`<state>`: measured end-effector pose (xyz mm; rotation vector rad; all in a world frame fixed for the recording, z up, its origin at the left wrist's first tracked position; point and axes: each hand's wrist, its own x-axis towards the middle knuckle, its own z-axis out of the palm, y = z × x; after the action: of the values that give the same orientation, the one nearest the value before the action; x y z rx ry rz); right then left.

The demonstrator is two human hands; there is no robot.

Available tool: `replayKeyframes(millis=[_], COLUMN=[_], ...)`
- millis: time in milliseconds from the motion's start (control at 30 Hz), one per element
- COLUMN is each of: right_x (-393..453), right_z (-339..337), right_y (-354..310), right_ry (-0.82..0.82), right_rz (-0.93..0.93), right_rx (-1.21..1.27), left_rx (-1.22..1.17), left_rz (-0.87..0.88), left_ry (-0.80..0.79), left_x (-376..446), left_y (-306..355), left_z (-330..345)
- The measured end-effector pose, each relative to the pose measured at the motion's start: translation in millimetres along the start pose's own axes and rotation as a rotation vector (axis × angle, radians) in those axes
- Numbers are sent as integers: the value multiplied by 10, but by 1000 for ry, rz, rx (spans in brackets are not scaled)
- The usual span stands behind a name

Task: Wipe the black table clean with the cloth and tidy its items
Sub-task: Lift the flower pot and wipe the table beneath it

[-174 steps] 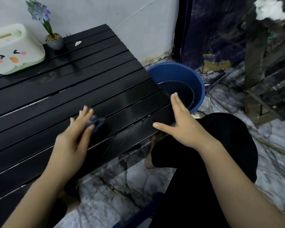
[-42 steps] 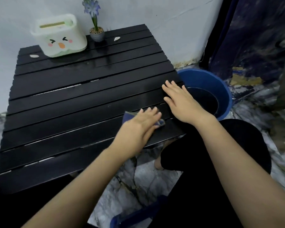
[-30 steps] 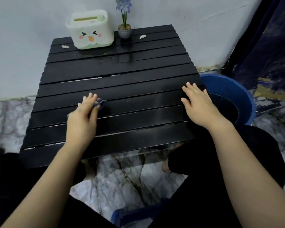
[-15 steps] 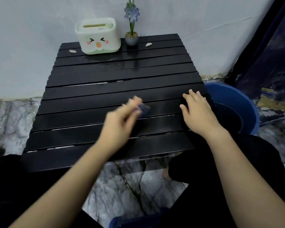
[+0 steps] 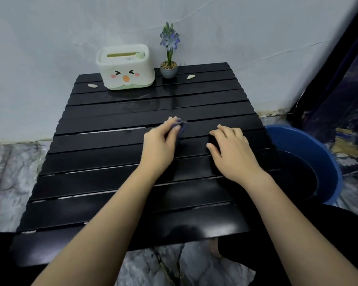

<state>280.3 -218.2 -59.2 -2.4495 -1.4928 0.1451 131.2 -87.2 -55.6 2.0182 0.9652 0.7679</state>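
The black slatted table (image 5: 103, 178) fills the middle of the head view. My left hand (image 5: 159, 143) presses a small dark blue cloth (image 5: 181, 127) onto a slat near the table's middle; only the cloth's edge shows past my fingers. My right hand (image 5: 231, 149) lies flat on the slats just to its right, fingers spread, holding nothing. At the back edge stand a white tissue box with a cartoon face (image 5: 125, 67) and a small potted purple flower (image 5: 169, 58). Two small pale scraps lie by them, one to the left (image 5: 92, 85) and one to the right (image 5: 191, 77).
A blue bucket (image 5: 310, 149) with dark water stands on the floor at the table's right side. A white wall runs behind the table, and a dark curtain (image 5: 343, 83) hangs at the right. Marble-patterned floor (image 5: 11, 176) surrounds the table. My black-clad knees sit below the front edge.
My left hand has slid the cloth back and forth across the slats and now sits farther back, near the table's middle. My right hand has shifted inward from the right edge.
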Motion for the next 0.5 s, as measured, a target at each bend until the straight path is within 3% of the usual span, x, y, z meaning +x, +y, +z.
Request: replayKeyframes(millis=[100, 167, 367, 500], right_x=[297, 578, 1707, 2407], right_z=[-11, -10, 59, 160], right_y=[-52, -116, -329, -394], right_ry=[9, 11, 41, 48], right_rz=[-46, -85, -187, -196], right_rx=[-4, -12, -85, -140], left_rx=[59, 161, 453, 424], left_rz=[-18, -65, -14, 27], left_ry=[172, 186, -49, -116], left_x=[543, 889, 1386, 1418], left_y=[-111, -265, -534, -674], left_z=[-121, -191, -137, -50])
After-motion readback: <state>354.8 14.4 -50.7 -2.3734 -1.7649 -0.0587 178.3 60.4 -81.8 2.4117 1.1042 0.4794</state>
